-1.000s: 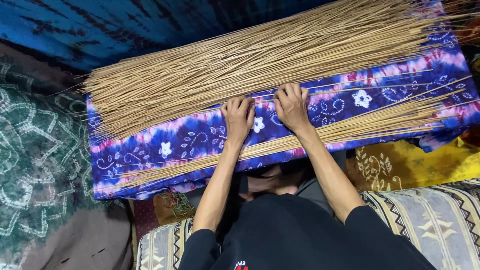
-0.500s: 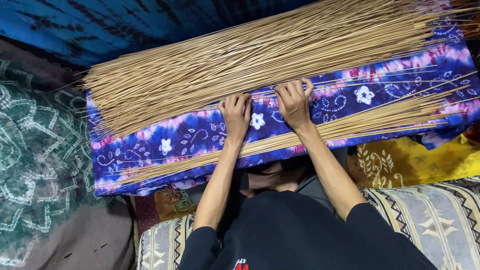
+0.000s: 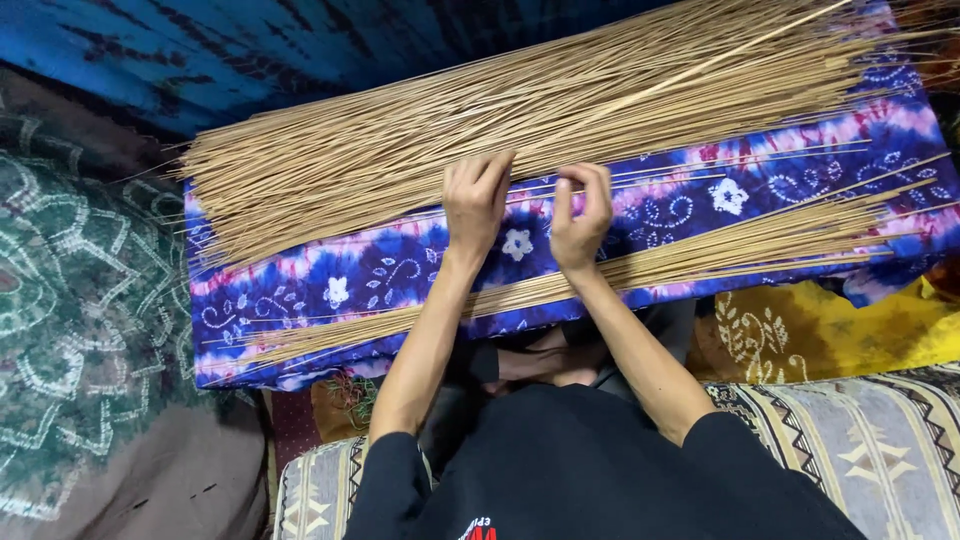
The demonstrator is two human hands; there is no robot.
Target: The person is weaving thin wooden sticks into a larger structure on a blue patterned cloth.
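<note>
A large pile of long thin tan sticks (image 3: 520, 120) lies across a blue, purple and pink tie-dye cloth (image 3: 400, 270) spread over my lap. A smaller row of the same sticks (image 3: 760, 245) lies nearer to me on the cloth. My left hand (image 3: 478, 205) rests palm down, its fingertips on the near edge of the large pile. Beside it, my right hand (image 3: 580, 215) has its fingers curled around a few loose sticks (image 3: 690, 172) at that edge.
A green and white patterned fabric (image 3: 70, 330) lies at the left and a dark blue cloth (image 3: 250, 50) beyond the pile. A yellow patterned cloth (image 3: 810, 330) and a striped woven cushion (image 3: 880, 450) are at the right near my body.
Both hands have moved from the bare cloth up to the near edge of the large pile. The right hand's fingers have curled onto a few sticks.
</note>
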